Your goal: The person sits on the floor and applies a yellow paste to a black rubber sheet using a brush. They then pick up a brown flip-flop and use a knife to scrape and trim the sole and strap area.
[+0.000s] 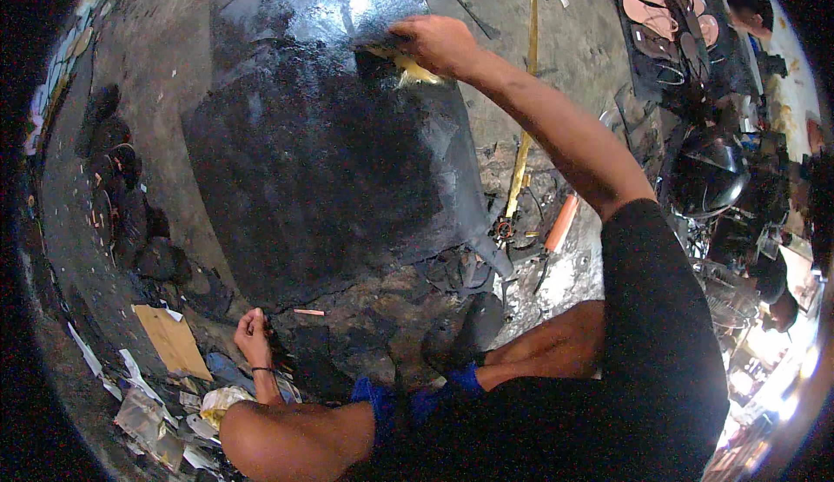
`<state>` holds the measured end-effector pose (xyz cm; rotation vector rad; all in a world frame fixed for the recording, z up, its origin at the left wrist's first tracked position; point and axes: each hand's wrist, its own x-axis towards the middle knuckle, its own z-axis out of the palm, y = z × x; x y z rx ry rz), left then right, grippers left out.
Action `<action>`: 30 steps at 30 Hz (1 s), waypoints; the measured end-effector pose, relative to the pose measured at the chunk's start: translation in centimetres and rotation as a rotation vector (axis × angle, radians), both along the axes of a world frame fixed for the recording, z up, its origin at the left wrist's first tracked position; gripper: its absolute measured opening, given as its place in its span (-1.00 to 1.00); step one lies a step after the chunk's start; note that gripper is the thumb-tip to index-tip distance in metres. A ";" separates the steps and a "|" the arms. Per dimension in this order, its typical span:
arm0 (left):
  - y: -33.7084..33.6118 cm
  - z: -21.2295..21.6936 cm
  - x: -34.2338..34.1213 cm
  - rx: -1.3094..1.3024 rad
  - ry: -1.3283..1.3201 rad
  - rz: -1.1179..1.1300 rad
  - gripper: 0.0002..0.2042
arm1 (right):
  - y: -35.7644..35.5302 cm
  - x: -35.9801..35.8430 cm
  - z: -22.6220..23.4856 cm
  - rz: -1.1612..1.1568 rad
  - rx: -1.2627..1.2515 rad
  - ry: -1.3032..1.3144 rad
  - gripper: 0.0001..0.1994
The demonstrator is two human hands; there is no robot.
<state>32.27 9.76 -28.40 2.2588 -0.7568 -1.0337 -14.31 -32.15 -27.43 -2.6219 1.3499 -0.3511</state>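
Note:
A large black sheet [313,161] lies spread on the grey floor in front of me, wet and shiny over its far part. My right hand [439,43] is stretched out to the sheet's far right area and is closed on a yellowish brush or rag [415,70] that presses on the sheet. My left hand [252,336] rests low at the sheet's near edge, fingers curled against the floor; a dark band is on its wrist. Whether it holds anything I cannot tell.
A long yellow strip [524,126] and an orange-handled tool [560,221] lie right of the sheet. Black scraps [460,269] sit near its corner. Cardboard [172,339] and paper litter lie at lower left. Pink sole shapes [647,9] on a dark board are at upper right, beside another person [745,0].

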 end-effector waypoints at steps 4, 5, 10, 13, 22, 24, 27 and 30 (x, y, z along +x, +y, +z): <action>1.7 -0.2 1.0 0.057 0.060 0.096 -0.79 | 5.1 -0.8 0.0 0.174 0.148 0.167 -0.61; 1.8 0.3 0.8 0.068 0.063 0.129 -0.79 | 7.9 -1.5 0.2 0.201 0.169 0.120 -0.60; 1.2 1.1 -0.2 0.090 -0.063 0.082 -0.77 | 21.1 -4.0 0.7 0.146 0.422 0.084 -0.62; 0.8 -0.1 0.0 0.023 -0.062 0.039 -0.77 | 20.5 -3.5 2.0 0.004 0.452 0.022 -0.62; 1.2 -0.3 0.2 -0.049 -0.119 -0.011 -0.75 | 19.9 -3.5 1.4 -0.074 0.283 -0.044 -0.54; 0.5 0.0 -0.4 -0.010 -0.114 0.006 -0.75 | 18.8 -2.3 1.2 0.009 0.225 -0.003 -0.48; -0.5 -1.0 -0.4 -0.033 -0.080 -0.029 -0.75 | 22.5 -3.1 0.8 0.078 0.274 0.082 -0.42; 1.8 -1.0 0.6 -0.035 -0.059 0.060 -0.74 | 28.2 -3.6 0.7 0.166 0.332 0.054 -0.41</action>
